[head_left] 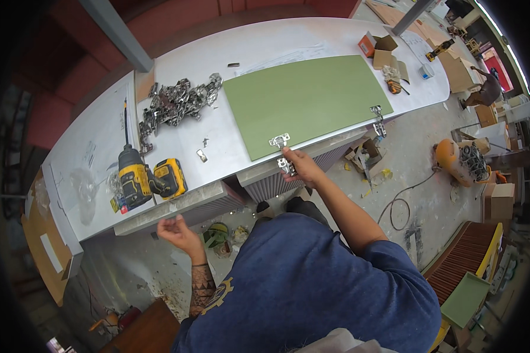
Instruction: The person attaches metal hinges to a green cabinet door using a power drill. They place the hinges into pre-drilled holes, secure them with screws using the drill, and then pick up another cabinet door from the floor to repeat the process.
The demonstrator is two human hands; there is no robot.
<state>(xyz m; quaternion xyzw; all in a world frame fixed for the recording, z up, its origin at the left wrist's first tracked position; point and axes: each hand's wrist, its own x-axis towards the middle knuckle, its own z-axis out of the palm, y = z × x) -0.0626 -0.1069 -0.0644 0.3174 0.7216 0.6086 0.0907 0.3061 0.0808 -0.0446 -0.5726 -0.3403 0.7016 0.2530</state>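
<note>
A green cabinet door panel (309, 100) lies flat on the white-topped worktable. One metal hinge (280, 140) sits at its near edge, its arm sticking out past the edge, and my right hand (303, 167) is closed on that arm. Another hinge (378, 120) is at the panel's near right corner. My left hand (180, 236) is off the table's front edge, fingers curled together; whatever they hold, if anything, is too small to make out. Nearest to it on the table is a yellow and black cordless drill (136, 179) with a long bit.
A heap of metal hinges (179, 100) lies left of the panel, with a loose hinge piece (202, 155) nearby. An open carton (384, 50) and a tape measure (394, 86) are at the right. An orange compressor (453, 156) and a person (487, 88) are farther right.
</note>
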